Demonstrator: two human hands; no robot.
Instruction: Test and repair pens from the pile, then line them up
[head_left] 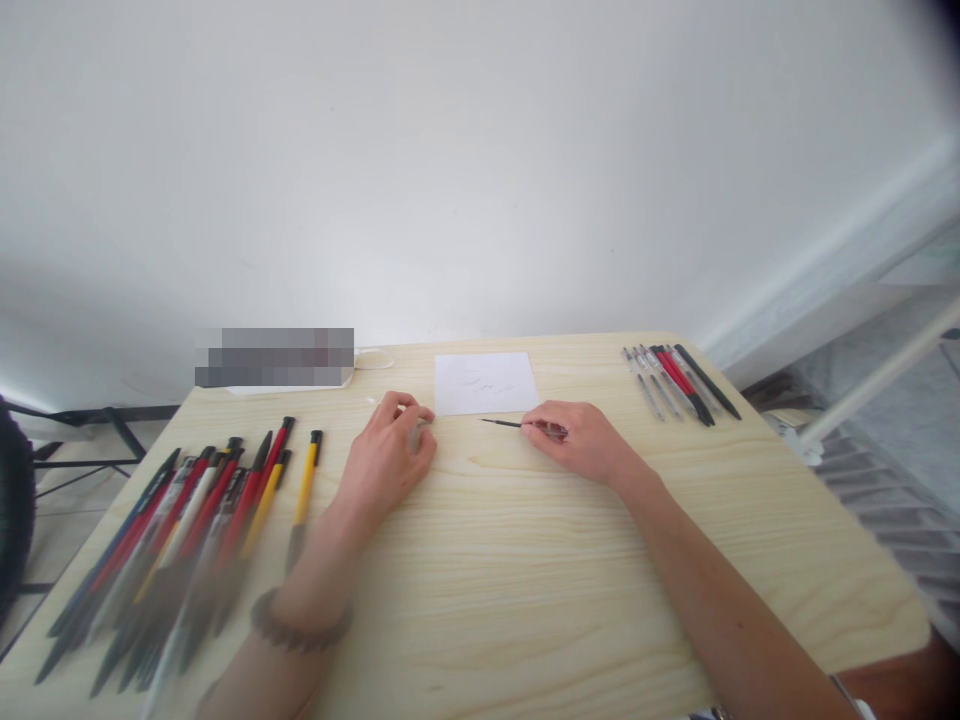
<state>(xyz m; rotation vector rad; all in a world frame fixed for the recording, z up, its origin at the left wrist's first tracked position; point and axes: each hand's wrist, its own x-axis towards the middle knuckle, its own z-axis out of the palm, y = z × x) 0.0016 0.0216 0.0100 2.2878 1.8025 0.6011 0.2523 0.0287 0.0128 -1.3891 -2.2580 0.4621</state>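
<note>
My right hand (576, 440) rests on the wooden table (525, 560) and pinches a thin dark pen refill (501, 423), whose tip points left just below a white paper sheet (486, 382). My left hand (390, 455) lies curled on the table left of the sheet, its fingertips closed around a small clear part that I cannot make out. A beaded bracelet sits on my left wrist.
Several red, black, yellow and blue pens (187, 530) lie in a row at the table's left side. A smaller group of clear, red and black pens (679, 380) lies at the back right. A white wall stands behind the table; a white frame stands at the right.
</note>
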